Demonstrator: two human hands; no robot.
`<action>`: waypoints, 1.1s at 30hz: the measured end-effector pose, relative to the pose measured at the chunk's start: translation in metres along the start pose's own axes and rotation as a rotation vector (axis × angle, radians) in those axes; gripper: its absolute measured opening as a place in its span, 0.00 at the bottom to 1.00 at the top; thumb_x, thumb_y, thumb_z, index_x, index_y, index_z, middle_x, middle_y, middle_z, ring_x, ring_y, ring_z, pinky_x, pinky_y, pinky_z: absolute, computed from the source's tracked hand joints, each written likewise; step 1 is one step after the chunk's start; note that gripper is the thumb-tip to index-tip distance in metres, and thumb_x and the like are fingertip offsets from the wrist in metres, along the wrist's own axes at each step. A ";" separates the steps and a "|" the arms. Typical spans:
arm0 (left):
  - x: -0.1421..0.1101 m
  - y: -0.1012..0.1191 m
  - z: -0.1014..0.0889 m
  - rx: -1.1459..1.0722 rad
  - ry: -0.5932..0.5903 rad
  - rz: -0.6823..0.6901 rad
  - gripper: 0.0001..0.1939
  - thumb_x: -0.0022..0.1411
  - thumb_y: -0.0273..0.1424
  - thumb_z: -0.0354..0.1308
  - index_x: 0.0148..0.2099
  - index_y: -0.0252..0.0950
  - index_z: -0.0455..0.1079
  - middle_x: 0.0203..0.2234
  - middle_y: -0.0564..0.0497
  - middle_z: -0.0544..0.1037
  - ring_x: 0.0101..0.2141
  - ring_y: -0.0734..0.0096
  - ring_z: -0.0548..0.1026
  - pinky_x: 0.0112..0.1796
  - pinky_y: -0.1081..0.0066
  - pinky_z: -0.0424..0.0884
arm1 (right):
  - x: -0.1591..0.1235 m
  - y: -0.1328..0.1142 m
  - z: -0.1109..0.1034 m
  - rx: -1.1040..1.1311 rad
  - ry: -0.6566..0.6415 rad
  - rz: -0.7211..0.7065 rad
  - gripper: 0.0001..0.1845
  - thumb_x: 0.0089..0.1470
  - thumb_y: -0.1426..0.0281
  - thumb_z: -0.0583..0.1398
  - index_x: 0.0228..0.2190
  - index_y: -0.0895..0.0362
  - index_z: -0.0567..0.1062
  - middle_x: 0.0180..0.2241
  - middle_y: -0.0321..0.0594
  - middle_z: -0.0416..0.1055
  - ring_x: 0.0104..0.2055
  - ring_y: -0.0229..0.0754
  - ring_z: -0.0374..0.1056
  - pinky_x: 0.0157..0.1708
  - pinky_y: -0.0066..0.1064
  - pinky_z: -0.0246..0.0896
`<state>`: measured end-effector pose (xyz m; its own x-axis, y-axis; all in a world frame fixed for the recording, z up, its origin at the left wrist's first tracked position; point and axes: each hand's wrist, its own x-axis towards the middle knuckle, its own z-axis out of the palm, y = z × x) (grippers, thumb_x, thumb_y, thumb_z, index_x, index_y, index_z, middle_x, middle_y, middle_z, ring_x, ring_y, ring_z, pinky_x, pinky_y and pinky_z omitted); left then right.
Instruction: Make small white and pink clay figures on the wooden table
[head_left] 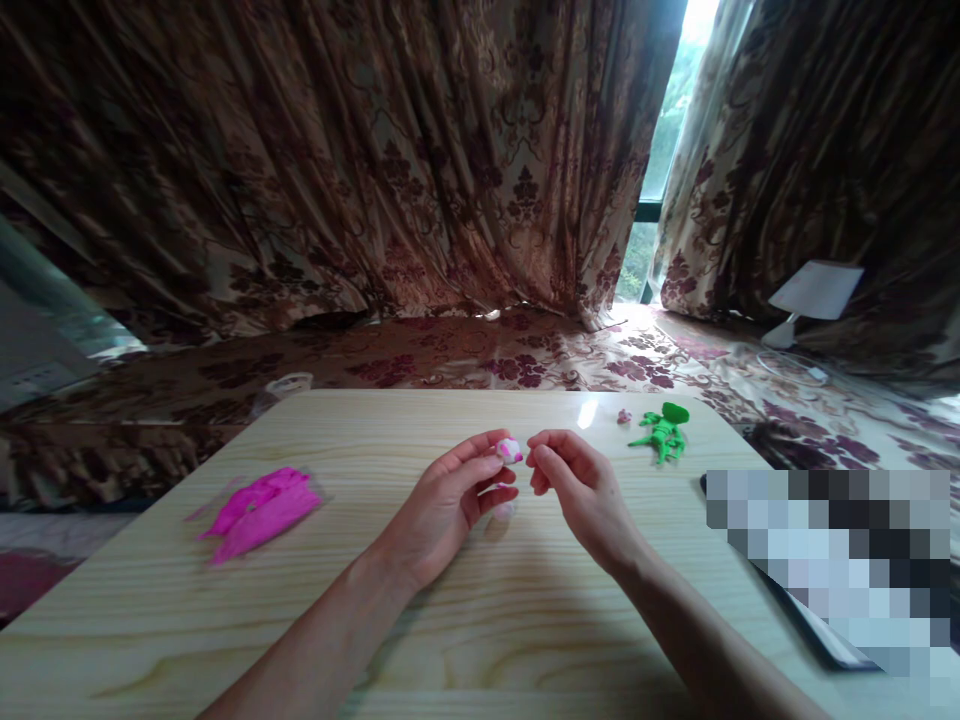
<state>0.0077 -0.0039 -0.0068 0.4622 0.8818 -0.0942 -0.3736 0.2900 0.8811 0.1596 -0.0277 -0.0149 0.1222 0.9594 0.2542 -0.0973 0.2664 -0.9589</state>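
A small rounded white piece with pink patches (509, 450), perhaps modelling clay, is pinched between the thumb and fingers of my left hand (457, 495). Just right of it, my right hand (570, 480) has its thumb and fingertips pressed together, apart from the piece. Whatever those fingertips hold, if anything, is too small to make out. Below my left fingers a blurred whitish thing (504, 511) shows on the table; its kind is unclear.
A crumpled bright pink bag-like thing (266, 508) lies on the wooden table (187, 630) at left. Back right are a green jointed figure (665, 433) and a small pinkish bit (624, 416). A dark-edged, pixelated flat object (825, 570) lies at right. A white lamp (816, 292) stands beyond.
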 end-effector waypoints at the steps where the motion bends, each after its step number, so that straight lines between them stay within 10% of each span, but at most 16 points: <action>1: 0.000 0.000 0.000 -0.003 -0.001 0.003 0.16 0.56 0.28 0.56 0.48 0.37 0.66 0.41 0.47 0.71 0.35 0.73 0.71 0.39 0.71 0.69 | 0.000 0.002 0.000 -0.004 0.000 -0.001 0.05 0.52 0.70 0.56 0.31 0.57 0.70 0.24 0.33 0.66 0.24 0.33 0.63 0.26 0.25 0.59; 9: 0.005 -0.002 -0.006 0.003 0.046 0.029 0.14 0.55 0.28 0.57 0.46 0.37 0.68 0.40 0.48 0.71 0.34 0.73 0.71 0.40 0.67 0.70 | 0.007 -0.018 -0.011 -0.355 -0.006 -0.278 0.10 0.55 0.72 0.52 0.39 0.56 0.69 0.34 0.40 0.70 0.32 0.37 0.67 0.34 0.32 0.65; 15: 0.011 -0.004 -0.006 0.029 0.088 0.053 0.12 0.55 0.28 0.57 0.44 0.37 0.69 0.39 0.48 0.71 0.33 0.73 0.71 0.38 0.67 0.71 | 0.004 -0.090 -0.111 -0.974 -0.034 -0.516 0.28 0.51 0.81 0.50 0.53 0.51 0.59 0.47 0.39 0.68 0.51 0.42 0.62 0.52 0.41 0.54; 22: 0.024 0.003 0.025 0.108 0.079 0.025 0.12 0.55 0.27 0.57 0.43 0.37 0.70 0.40 0.49 0.71 0.33 0.75 0.71 0.34 0.73 0.71 | -0.036 -0.032 -0.228 -1.198 -0.059 -0.283 0.31 0.49 0.83 0.46 0.53 0.52 0.58 0.48 0.41 0.69 0.53 0.43 0.61 0.52 0.43 0.53; 33: 0.032 -0.004 0.053 0.119 0.094 0.005 0.12 0.54 0.26 0.57 0.43 0.36 0.70 0.40 0.49 0.72 0.33 0.74 0.71 0.37 0.71 0.71 | -0.042 -0.012 -0.245 -1.245 -0.081 -0.231 0.34 0.41 0.86 0.45 0.49 0.54 0.63 0.46 0.38 0.70 0.59 0.44 0.52 0.55 0.44 0.52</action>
<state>0.0666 0.0034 0.0116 0.3811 0.9157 -0.1277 -0.2755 0.2443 0.9297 0.3981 -0.0934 -0.0453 -0.0529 0.9169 0.3955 0.9148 0.2033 -0.3489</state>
